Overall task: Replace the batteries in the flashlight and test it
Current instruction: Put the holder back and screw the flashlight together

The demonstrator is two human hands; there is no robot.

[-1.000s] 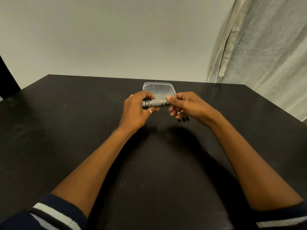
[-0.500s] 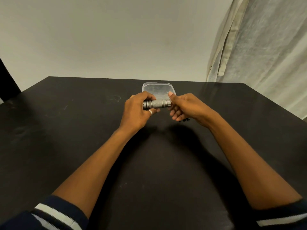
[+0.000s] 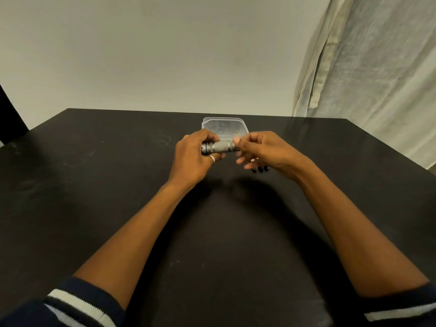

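Grey knurled metal flashlight (image 3: 220,147), level, gripped by both hands

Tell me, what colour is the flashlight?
The flashlight is grey, with a bumpy textured middle; the head view shows it.

Sleeves: dark navy knit, ribbed cuffs. Left sleeve (image 3: 70,303) and right sleeve (image 3: 401,312) each carried white stripe edged by dark bands. Forearms (image 3: 132,234) were bare. Left hand (image 3: 191,159) wore plain silver ring (image 3: 212,158).
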